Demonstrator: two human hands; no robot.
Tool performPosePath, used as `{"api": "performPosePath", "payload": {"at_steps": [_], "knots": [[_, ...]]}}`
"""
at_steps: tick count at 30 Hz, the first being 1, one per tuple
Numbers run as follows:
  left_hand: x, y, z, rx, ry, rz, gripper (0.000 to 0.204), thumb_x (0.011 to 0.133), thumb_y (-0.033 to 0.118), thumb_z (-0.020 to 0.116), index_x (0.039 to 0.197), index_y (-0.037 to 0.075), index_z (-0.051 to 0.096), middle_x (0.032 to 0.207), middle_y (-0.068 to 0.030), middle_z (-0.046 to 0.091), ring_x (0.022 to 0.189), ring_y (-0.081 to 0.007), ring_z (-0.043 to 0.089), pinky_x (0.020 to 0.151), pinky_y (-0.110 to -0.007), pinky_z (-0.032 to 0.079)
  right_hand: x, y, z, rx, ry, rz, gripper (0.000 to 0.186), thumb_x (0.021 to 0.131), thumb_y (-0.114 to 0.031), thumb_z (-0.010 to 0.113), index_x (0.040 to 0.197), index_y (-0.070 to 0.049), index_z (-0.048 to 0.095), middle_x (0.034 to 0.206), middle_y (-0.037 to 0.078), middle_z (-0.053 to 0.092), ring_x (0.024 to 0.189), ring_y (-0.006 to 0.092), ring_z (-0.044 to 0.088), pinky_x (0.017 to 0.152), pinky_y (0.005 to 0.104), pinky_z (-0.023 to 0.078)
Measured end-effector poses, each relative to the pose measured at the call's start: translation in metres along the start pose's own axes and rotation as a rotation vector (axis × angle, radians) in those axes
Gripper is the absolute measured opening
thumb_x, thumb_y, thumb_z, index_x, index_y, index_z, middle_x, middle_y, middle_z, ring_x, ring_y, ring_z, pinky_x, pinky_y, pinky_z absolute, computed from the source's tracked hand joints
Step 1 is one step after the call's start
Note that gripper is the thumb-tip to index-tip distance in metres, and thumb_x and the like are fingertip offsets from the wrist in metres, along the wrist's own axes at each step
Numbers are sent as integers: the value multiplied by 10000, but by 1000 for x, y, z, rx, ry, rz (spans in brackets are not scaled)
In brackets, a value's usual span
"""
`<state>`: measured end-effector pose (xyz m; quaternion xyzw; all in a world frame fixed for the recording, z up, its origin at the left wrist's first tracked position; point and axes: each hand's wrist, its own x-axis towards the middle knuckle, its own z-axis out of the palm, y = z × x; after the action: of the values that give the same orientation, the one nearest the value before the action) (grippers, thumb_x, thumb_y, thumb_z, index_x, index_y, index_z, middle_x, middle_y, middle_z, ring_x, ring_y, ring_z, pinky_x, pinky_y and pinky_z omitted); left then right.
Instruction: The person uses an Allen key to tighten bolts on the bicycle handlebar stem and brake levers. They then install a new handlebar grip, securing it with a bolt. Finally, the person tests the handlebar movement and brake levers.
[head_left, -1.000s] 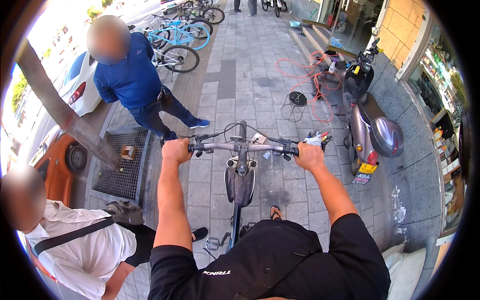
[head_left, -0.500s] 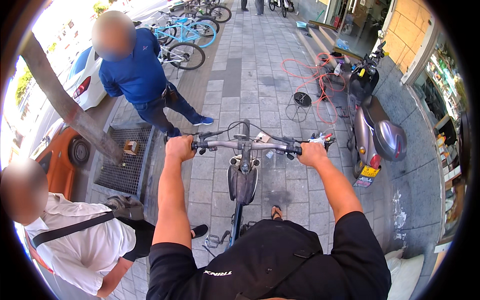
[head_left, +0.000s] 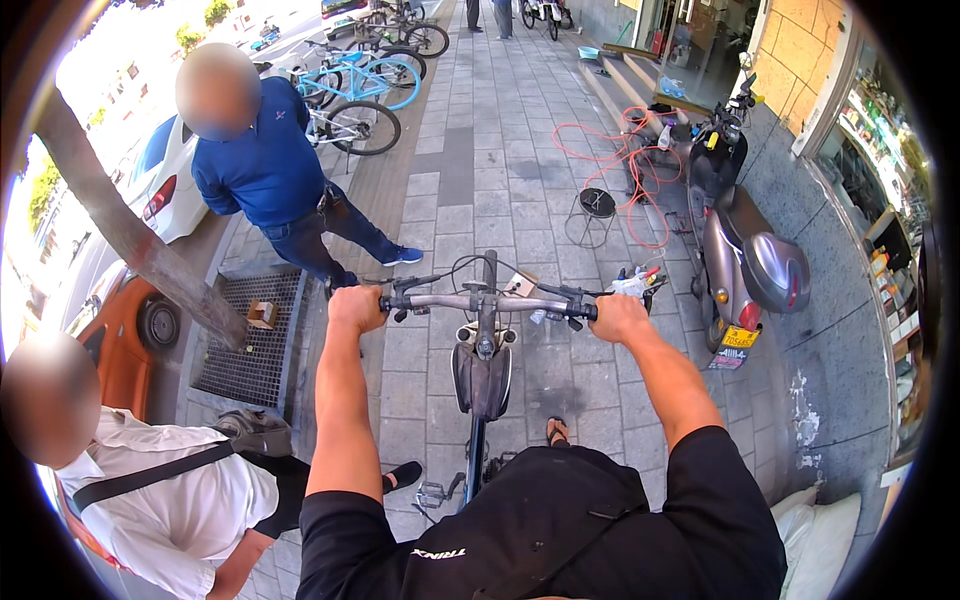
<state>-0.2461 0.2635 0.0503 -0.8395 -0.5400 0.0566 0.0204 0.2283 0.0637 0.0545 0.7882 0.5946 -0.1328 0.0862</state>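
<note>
A bicycle (head_left: 482, 350) stands upright in front of me, its front end pointing away along the pavement. My left hand (head_left: 357, 309) is wrapped round the left grip of the handlebar (head_left: 450, 301), and my right hand (head_left: 619, 318) is closed on the right grip. Both arms reach forward nearly straight. Brake levers and black cables sit around the bar. A dark bag (head_left: 480, 380) is strapped on the frame behind the stem. One pedal (head_left: 431, 495) shows low on the left side. The front wheel is mostly hidden beneath the bar.
A person in blue (head_left: 245, 165) stands ahead left; another in a white shirt (head_left: 180, 500) is close at my left. Parked bicycles (head_left: 365, 90) line the far left. A scooter (head_left: 740, 250), an orange hose (head_left: 640, 180) and a black stool (head_left: 597, 204) are on the right. A tree trunk (head_left: 140, 240) leans left.
The view has tilted slightly, so the surroundings sit a little lower in the picture. Both hands stay on the grips, and the bicycle has barely moved.
</note>
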Motion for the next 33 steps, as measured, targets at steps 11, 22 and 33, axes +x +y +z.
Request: {"api": "performPosePath", "payload": {"at_steps": [11, 22, 33], "knots": [[-2, 1, -2, -2, 1, 1, 223, 813, 359, 739, 945, 182, 770, 980, -108, 805, 936, -343, 773, 835, -481, 618, -1, 2, 0, 19, -23, -14, 350, 858, -293, 687, 1070, -39, 800, 1114, 254, 777, 1077, 414, 750, 972, 508, 591], [-10, -4, -2, -51, 131, 143, 268, 797, 359, 754, 956, 146, 727, 969, -113, 797, 923, -348, 767, 811, -486, 610, -3, 13, 36, 12, 271, -90, 345, 877, -354, 735, 1024, -44, 700, 1013, 208, 783, 962, 407, 759, 865, 524, 594], [-6, -3, 4, 10, 79, 27, 231, 832, 360, 749, 953, 164, 734, 968, -93, 800, 912, -320, 777, 795, -479, 618, -3, 2, 14, -12, 162, -14, 419, 876, -415, 761, 1124, -83, 699, 1091, 166, 786, 1017, 405, 756, 892, 508, 603]]}}
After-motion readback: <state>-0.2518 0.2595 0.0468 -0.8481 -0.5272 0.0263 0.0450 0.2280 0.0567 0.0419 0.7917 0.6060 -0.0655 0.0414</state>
